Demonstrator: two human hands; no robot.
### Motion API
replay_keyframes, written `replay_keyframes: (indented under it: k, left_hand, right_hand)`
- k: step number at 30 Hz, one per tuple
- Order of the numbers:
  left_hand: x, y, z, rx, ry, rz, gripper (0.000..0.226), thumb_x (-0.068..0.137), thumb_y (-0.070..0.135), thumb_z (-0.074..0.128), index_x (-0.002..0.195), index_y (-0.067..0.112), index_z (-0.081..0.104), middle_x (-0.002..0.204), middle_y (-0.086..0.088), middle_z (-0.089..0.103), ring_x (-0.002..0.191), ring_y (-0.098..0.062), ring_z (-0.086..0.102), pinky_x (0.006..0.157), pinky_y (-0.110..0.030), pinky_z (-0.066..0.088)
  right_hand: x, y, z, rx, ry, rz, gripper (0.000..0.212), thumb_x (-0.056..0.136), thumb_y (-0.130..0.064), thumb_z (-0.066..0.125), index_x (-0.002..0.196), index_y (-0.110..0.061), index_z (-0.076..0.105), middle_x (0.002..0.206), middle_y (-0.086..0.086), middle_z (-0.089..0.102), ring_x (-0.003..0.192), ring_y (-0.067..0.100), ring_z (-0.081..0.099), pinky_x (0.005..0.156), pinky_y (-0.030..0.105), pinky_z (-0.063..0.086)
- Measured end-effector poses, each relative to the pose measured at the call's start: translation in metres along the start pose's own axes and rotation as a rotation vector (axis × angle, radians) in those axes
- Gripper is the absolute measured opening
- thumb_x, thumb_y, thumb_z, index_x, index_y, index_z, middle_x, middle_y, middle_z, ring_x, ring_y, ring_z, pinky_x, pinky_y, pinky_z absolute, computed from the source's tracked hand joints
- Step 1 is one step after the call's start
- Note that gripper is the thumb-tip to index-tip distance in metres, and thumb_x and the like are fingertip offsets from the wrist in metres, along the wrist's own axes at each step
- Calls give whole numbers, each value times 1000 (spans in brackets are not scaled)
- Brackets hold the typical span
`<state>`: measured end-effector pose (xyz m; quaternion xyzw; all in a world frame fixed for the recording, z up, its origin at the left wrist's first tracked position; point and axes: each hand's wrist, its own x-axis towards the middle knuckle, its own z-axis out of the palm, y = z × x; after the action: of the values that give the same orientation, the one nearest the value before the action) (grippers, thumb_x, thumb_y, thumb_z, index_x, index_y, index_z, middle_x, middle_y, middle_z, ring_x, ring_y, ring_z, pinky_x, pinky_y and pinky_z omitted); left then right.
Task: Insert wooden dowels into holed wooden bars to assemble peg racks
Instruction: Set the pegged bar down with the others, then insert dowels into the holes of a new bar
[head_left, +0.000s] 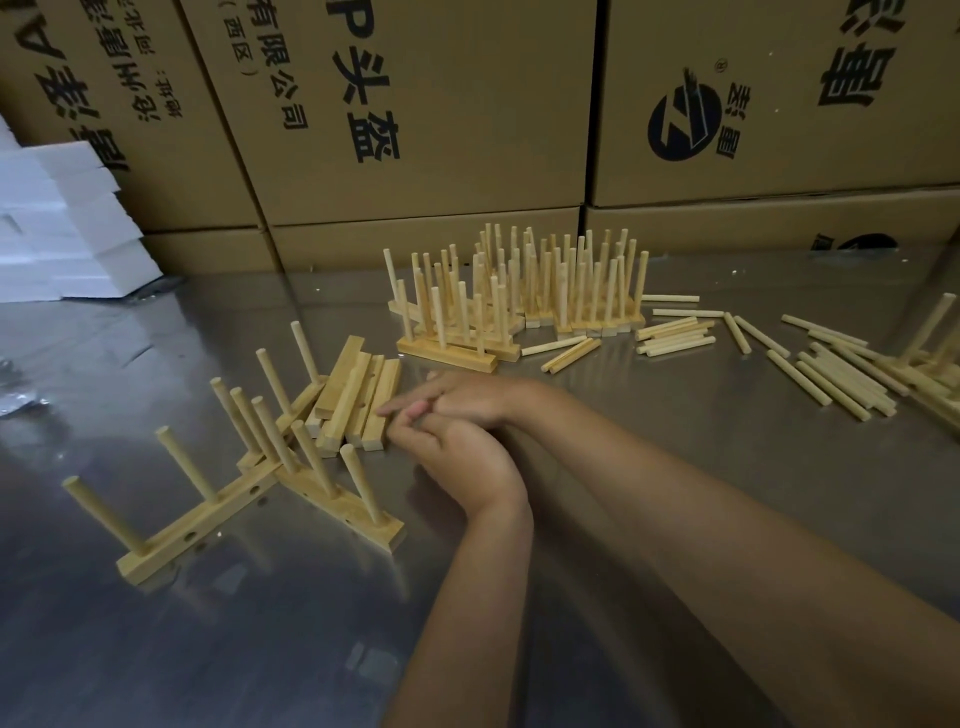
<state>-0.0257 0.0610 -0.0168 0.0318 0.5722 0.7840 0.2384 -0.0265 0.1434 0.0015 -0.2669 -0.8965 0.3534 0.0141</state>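
My left hand (457, 457) and my right hand (467, 397) rest together on the metal table (260, 649), the right laid across the left. The right fingers lie stretched out and the left fingers are curled beneath them, with no dowel or bar visible in either hand. Their fingertips touch the near edge of a pile of holed wooden bars (358, 395). To the left stand two partly filled racks: a long bar (208, 514) with two upright dowels and open holes, and another rack (340, 501) with several dowels.
Several finished racks (519, 296) crowd the back middle of the table. Loose dowels (675, 332) lie to their right, with more dowels (836, 379) at far right. Printed cartons (415, 114) wall the back. White foam blocks (62, 223) sit at the left.
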Motion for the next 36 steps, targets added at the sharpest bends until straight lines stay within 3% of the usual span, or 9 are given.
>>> replay_keyframes:
  k: [5, 10, 16, 20, 24, 28, 31, 34, 36]
  left_hand:
    - [-8, -4, -7, 48, -129, 106, 19, 103, 13, 36, 96, 26, 48, 98, 4, 58, 86, -4, 56, 70, -18, 42]
    - [-9, -7, -8, 134, -235, 334, 15, 98, 5, 42, 92, 16, 52, 81, 6, 51, 65, 12, 49, 60, -5, 37]
    - [-10, -13, -10, 326, -389, 383, 14, 97, 6, 45, 104, 18, 50, 79, 6, 50, 69, -7, 50, 66, -32, 41]
    - [-19, -20, -10, 501, -602, 455, 18, 98, 14, 50, 112, 24, 50, 64, 8, 51, 60, 5, 52, 57, -23, 37]
    - [-39, -27, -6, 544, -859, 327, 22, 101, 27, 55, 122, 26, 49, 72, -1, 58, 62, -11, 56, 59, -21, 42]
    - [-46, -29, -3, 561, -905, 189, 36, 95, 31, 66, 125, 24, 48, 68, 0, 64, 49, -1, 58, 50, -16, 45]
    - [-41, -28, -5, 529, -886, 83, 43, 90, 20, 72, 126, 21, 49, 67, 0, 67, 53, -4, 62, 53, -18, 48]
    - [-41, -32, -7, 442, -854, 96, 44, 91, 12, 70, 131, 14, 51, 74, -4, 69, 62, -12, 66, 65, -29, 55]
    - [-44, -36, -6, 469, -831, 200, 41, 93, 15, 69, 131, 18, 53, 82, -9, 71, 77, -23, 69, 79, -47, 58]
  right_hand:
    - [-20, 20, 12, 152, 400, -26, 15, 95, -12, 57, 102, -16, 70, 104, 6, 64, 100, 22, 57, 96, 45, 47]
    - [-70, 36, 34, 133, 579, -38, 11, 88, -11, 68, 95, -16, 61, 101, 5, 53, 91, 16, 55, 82, 26, 47]
    - [-131, 39, 44, -22, 721, 89, 12, 85, -8, 67, 93, -13, 60, 96, -2, 60, 92, 13, 53, 76, 26, 43]
    - [-171, 43, 54, -43, 909, 189, 12, 86, -10, 67, 96, -14, 64, 96, -6, 60, 92, 7, 52, 75, 11, 37]
    - [-202, 31, 61, -326, 1020, 43, 12, 82, 1, 67, 89, -9, 64, 99, 0, 60, 93, 17, 51, 80, 17, 37]
    - [-217, 24, 67, -484, 933, -67, 10, 85, 0, 62, 91, -6, 67, 110, 5, 62, 103, 23, 53, 86, 31, 49]
    - [-221, 25, 71, -360, 837, -78, 17, 90, -26, 63, 100, -14, 69, 114, -2, 62, 110, 16, 53, 87, 35, 50]
    - [-227, 31, 58, -237, 1036, 21, 33, 93, -55, 52, 108, -28, 66, 110, -13, 63, 107, 8, 53, 86, 29, 47]
    - [-236, 55, 35, -292, 1260, 152, 31, 96, -44, 51, 111, -22, 66, 112, -4, 66, 109, 16, 55, 92, 34, 45]
